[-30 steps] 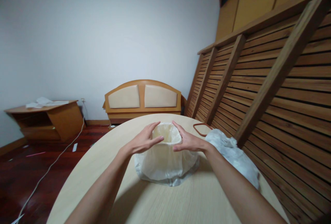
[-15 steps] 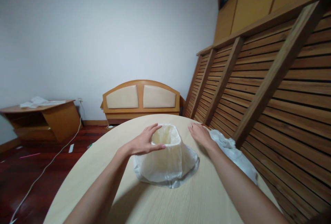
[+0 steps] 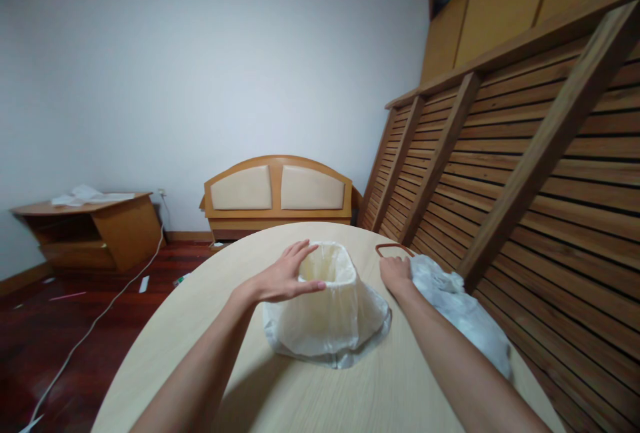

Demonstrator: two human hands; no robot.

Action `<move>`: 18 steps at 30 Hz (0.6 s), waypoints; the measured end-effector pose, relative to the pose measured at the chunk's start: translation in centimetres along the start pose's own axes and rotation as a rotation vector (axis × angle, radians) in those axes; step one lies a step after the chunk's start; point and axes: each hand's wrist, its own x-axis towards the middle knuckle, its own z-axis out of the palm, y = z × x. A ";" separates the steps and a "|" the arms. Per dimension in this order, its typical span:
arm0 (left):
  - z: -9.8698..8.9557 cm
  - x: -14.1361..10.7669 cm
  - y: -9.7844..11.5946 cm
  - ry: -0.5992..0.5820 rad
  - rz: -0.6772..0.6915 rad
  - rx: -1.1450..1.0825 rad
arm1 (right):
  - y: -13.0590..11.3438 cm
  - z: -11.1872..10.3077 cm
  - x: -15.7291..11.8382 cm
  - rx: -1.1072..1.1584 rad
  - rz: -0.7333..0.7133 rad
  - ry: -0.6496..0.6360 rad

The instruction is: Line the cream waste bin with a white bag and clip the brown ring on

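A container lined with a white plastic bag (image 3: 325, 319) stands on the round light-wood table (image 3: 370, 393), the bag folded over its rim and spread around its base. My left hand (image 3: 287, 276) rests against the left side of the rim, thumb and fingers apart. To the right, my right hand (image 3: 396, 273) has its fingers curled down near the tabletop, beside a thin reddish-brown frame or handle (image 3: 393, 246); whether it grips that is hidden. Just right of this hand lies a crumpled white plastic bag (image 3: 463, 306).
Slatted wooden panels (image 3: 480, 173) lean along the table's right side. Behind the table stands a padded headboard (image 3: 277, 193). A low desk (image 3: 115, 226) with white sheets is at the left, and a cable (image 3: 95, 316) crosses the floor.
My right hand has pulled back a little and its fingers have curled, uncovering the reddish-brown frame. The left hand keeps its place at the rim. The whole view has shifted slightly.
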 end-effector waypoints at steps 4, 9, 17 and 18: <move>0.1 0.0 -0.1 -0.011 -0.004 0.009 | -0.5 -0.1 -0.6 0.013 0.016 0.049; 0.2 -0.1 -0.3 -0.024 -0.007 0.021 | -1.1 -0.8 -1.3 0.075 -0.004 0.099; 0.7 1.0 -0.6 0.333 -0.023 -0.078 | -1.5 -5.7 -2.3 0.230 -0.104 0.290; 0.8 1.2 -0.7 0.389 -0.039 -0.101 | -1.4 -6.6 -2.6 0.260 -0.162 0.326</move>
